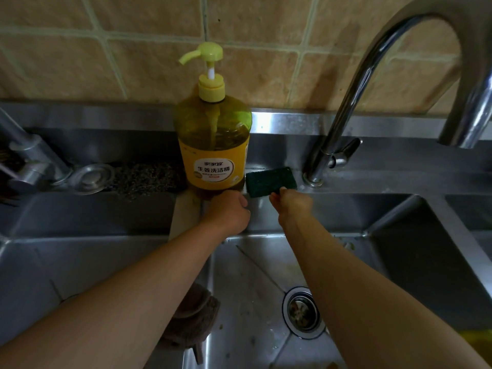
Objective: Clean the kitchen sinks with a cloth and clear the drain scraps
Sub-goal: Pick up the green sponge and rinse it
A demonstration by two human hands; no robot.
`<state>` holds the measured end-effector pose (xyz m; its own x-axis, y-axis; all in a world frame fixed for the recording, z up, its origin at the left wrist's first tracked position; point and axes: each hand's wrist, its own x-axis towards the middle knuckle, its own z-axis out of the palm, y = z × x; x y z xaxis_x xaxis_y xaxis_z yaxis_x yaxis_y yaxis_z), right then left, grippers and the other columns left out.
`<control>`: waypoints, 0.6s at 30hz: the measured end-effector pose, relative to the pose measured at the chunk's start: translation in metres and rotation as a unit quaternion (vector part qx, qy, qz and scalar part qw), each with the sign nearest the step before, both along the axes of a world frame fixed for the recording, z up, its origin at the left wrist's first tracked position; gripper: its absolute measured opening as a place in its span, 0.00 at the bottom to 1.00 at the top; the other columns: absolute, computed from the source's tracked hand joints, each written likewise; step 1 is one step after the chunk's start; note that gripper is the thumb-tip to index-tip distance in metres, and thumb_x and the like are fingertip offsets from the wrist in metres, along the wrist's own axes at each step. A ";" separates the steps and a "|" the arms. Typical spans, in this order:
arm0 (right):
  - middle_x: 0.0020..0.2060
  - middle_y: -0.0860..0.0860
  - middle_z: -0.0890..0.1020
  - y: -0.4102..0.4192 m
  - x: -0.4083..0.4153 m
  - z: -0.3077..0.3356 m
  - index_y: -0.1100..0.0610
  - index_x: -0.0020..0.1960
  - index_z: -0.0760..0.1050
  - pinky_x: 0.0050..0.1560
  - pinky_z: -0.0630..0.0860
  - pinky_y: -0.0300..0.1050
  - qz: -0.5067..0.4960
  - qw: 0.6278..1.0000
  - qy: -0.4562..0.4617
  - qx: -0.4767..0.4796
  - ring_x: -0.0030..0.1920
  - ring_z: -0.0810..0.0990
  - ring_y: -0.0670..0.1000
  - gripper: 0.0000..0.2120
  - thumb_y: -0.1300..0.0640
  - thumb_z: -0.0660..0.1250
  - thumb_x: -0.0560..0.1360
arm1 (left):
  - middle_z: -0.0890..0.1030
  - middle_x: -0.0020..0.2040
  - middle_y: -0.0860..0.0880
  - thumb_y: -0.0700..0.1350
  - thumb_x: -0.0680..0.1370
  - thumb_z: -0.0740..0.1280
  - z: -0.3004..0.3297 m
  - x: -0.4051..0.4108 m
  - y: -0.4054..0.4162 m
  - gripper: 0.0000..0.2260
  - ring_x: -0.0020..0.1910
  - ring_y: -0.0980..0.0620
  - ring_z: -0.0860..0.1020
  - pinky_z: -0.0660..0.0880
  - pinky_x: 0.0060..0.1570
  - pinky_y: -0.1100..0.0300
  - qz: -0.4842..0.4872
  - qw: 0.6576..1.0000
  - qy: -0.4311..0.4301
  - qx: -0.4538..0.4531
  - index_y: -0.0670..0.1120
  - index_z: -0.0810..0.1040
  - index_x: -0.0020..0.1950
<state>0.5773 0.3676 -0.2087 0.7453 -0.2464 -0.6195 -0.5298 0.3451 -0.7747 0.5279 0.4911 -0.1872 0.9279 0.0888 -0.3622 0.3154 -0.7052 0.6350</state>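
Note:
My right hand [291,205] pinches the near edge of a dark green scouring pad [270,181] lying on the back ledge beside the tap base. My left hand [229,211] is curled at the foot of a large yellow dish-soap pump bottle [213,145]; whether it grips the bottle I cannot tell. Below lies the right steel sink [253,302] with its round drain strainer [302,312] and small scraps on the floor. A brown cloth [194,315] hangs over the divider between the two sinks, partly hidden by my left forearm.
A chrome gooseneck tap [372,83] arches over the right sink. The left sink [80,262] has a steel drain plug [91,178] and a grey scourer [145,177] on its ledge, with another tap [26,153] at the far left. Tiled wall stands behind.

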 end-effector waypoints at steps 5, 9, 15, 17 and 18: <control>0.34 0.54 0.75 -0.010 -0.015 0.008 0.62 0.50 0.72 0.33 0.73 0.39 -0.013 1.000 -0.008 -0.014 0.32 0.72 0.47 0.07 0.69 0.56 0.79 | 0.76 0.60 0.44 0.42 0.77 0.65 0.007 0.002 -0.005 0.13 0.59 0.44 0.75 0.72 0.59 0.54 0.043 0.998 0.005 -0.038 0.43 0.73 0.62; 0.33 0.54 0.72 -0.024 -0.037 0.014 0.60 0.46 0.70 0.29 0.68 0.39 0.061 0.996 -0.018 -0.060 0.29 0.68 0.47 0.08 0.70 0.56 0.78 | 0.75 0.63 0.40 0.39 0.79 0.64 0.019 -0.003 -0.020 0.17 0.56 0.40 0.79 0.80 0.42 0.54 0.104 0.969 0.054 -0.219 0.40 0.68 0.67; 0.53 0.56 0.78 -0.052 -0.061 0.012 0.57 0.61 0.69 0.48 0.78 0.48 0.205 0.946 -0.100 -0.230 0.49 0.78 0.54 0.16 0.69 0.60 0.76 | 0.79 0.55 0.39 0.35 0.79 0.63 0.015 -0.013 -0.042 0.14 0.33 0.49 0.79 0.72 0.22 0.65 0.063 0.968 0.070 -0.233 0.44 0.71 0.64; 0.53 0.52 0.76 -0.061 -0.071 0.013 0.57 0.58 0.69 0.51 0.76 0.41 0.289 0.927 -0.111 -0.210 0.53 0.76 0.51 0.14 0.61 0.68 0.74 | 0.80 0.50 0.41 0.36 0.79 0.63 0.014 -0.014 -0.043 0.14 0.30 0.52 0.77 0.73 0.25 0.64 0.055 0.966 0.082 -0.240 0.46 0.71 0.63; 0.55 0.52 0.75 -0.065 -0.075 0.014 0.57 0.58 0.69 0.53 0.76 0.41 0.330 0.909 -0.109 -0.228 0.54 0.76 0.50 0.21 0.53 0.72 0.71 | 0.79 0.48 0.42 0.36 0.79 0.63 0.014 -0.015 -0.044 0.14 0.30 0.52 0.77 0.73 0.27 0.63 0.043 0.966 0.083 -0.242 0.47 0.70 0.63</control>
